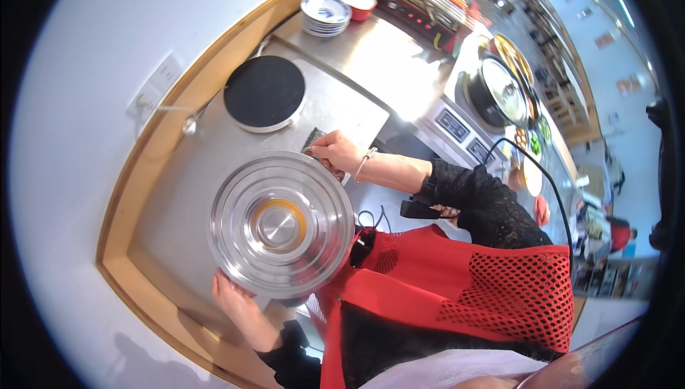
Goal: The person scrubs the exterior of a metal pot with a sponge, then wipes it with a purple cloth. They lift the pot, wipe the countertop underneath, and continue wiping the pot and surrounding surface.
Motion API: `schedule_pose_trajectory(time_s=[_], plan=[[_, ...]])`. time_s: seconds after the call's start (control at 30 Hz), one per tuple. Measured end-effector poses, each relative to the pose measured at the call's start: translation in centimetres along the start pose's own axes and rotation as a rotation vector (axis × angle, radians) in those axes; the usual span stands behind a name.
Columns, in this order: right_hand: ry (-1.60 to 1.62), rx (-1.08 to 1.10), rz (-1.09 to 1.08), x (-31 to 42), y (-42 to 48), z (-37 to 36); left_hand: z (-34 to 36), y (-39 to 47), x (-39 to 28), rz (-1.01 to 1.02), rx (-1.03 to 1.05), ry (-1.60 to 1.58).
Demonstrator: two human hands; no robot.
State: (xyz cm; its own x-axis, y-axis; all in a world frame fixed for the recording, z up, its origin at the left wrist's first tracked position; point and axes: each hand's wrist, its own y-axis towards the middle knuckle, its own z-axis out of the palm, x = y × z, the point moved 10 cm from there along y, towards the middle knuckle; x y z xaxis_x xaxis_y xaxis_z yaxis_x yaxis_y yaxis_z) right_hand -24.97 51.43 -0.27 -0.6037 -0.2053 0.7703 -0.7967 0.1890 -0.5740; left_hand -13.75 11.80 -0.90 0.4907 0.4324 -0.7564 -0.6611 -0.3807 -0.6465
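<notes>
A round stainless-steel vessel (321, 217) with concentric steps fills the space before me; the picture does not settle whether it is a basin or a lid. A yellow ring (301, 228) surrounds its centre. My right hand (338, 152), a bracelet on its wrist, grips the upper rim. At the lower rim is my left hand (231, 293), its fingers partly hidden under the metal. Beneath the vessel lies a steel countertop (184, 191). Just beyond my right hand a small dark patterned thing (313, 137) shows, mostly covered.
A round black hot plate (265, 92) stands near the wall. Farther along are stacked blue-and-white dishes (325, 14), a red-and-white dish (353, 1) and a lidded black pot (503, 92). Another hand (447, 211) by a black object (420, 209) appears past my right sleeve. A wall socket (155, 84) holds a plug.
</notes>
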Motion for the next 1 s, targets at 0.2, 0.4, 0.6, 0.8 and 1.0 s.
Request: schedule_pose_trajectory(time_s=[0.2, 0.4, 0.6, 0.8, 1.0], plan=[[0.042, 0.007, -0.009, -0.6, 0.4, -2.4, 1.8, 2.4, 2.2, -0.006, 0.075, -0.02], [0.038, -0.07, 0.023, 5.8, -0.4, -0.8, 3.3, 6.3, -0.5, -0.111, 0.209, -0.091], [0.04, 0.092, -0.027, 13.2, -0.3, 8.2, -3.2, 7.0, -6.7, -0.143, 0.159, -0.242], [-0.015, 0.349, -0.102, 17.8, 3.8, 22.5, -11.8, 10.5, -10.7, 0.038, -0.036, -0.315], [-0.09, 0.544, -0.176, 20.9, 10.2, 36.7, -19.7, 13.8, -11.9, 0.146, -0.192, -0.431]])
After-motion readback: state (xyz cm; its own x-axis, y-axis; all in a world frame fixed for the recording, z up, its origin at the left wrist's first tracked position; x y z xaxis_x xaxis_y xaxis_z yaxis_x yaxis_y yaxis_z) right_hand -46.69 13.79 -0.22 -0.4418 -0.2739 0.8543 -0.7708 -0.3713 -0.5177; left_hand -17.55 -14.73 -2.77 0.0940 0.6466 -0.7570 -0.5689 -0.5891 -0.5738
